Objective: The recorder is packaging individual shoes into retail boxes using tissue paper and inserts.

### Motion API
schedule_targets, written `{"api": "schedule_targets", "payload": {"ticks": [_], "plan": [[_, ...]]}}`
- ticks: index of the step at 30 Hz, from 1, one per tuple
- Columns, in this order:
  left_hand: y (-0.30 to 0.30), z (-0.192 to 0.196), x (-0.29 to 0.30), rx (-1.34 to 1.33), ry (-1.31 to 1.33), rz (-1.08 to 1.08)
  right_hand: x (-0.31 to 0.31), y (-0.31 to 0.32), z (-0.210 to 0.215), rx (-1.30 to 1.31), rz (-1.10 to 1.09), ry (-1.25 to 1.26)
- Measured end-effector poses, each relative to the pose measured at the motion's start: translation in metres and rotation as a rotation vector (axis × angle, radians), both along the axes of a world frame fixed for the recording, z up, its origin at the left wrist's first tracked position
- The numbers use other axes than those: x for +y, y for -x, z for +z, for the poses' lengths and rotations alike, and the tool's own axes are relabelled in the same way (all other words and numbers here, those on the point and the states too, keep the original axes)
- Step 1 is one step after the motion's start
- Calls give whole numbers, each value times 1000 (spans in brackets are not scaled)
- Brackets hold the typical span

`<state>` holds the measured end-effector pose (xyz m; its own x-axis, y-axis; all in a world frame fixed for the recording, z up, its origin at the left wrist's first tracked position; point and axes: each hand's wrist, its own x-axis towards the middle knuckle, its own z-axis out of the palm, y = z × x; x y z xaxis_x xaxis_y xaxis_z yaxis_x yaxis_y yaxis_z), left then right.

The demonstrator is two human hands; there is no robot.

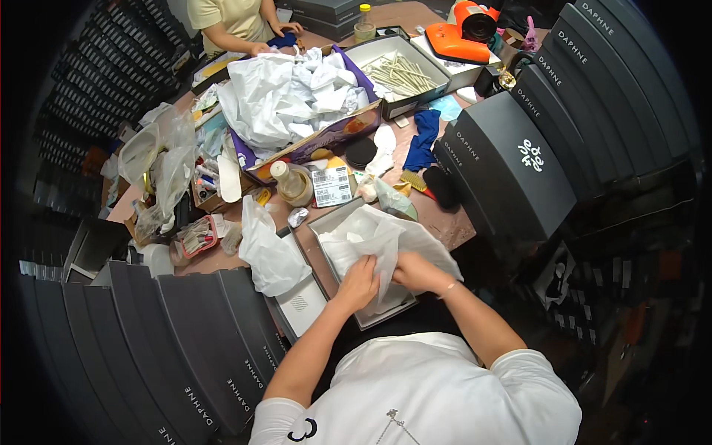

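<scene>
Just in front of me an open grey shoebox point(368, 317) rests at the table's near edge, lined with thin white tissue paper point(371, 233). My left hand point(360, 282) is closed on the tissue near the middle of the box. Beside it my right hand point(415, 271) pinches the same paper, which drapes over the box's right side. Whatever lies under the paper is hidden. Left of the box is a lid with a pale inside point(302, 305), and a crumpled white plastic bag point(268, 252) lies partly over it.
Stacked dark shoeboxes stand at my left point(200, 319) and right point(512, 163). Ahead, a purple carton point(326, 144) overflows with white paper, next to a tray of thin sticks point(400, 74). A glass bottle point(293, 185) and a brush point(441, 188) lie nearer. Another person point(230, 22) works across the table.
</scene>
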<state>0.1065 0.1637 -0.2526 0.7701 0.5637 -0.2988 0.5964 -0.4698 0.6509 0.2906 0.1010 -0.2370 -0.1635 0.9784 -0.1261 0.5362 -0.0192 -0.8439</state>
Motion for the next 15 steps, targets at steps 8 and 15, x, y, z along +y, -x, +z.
{"api": "schedule_targets", "payload": {"ticks": [8, 15], "plan": [[-41, 7, 19, 274, -332, -204, -65, -104, 8, -567, -316, 177], [-27, -19, 9, 444, -309, -282, -38, -32, -37, -570, 7, 23]]}}
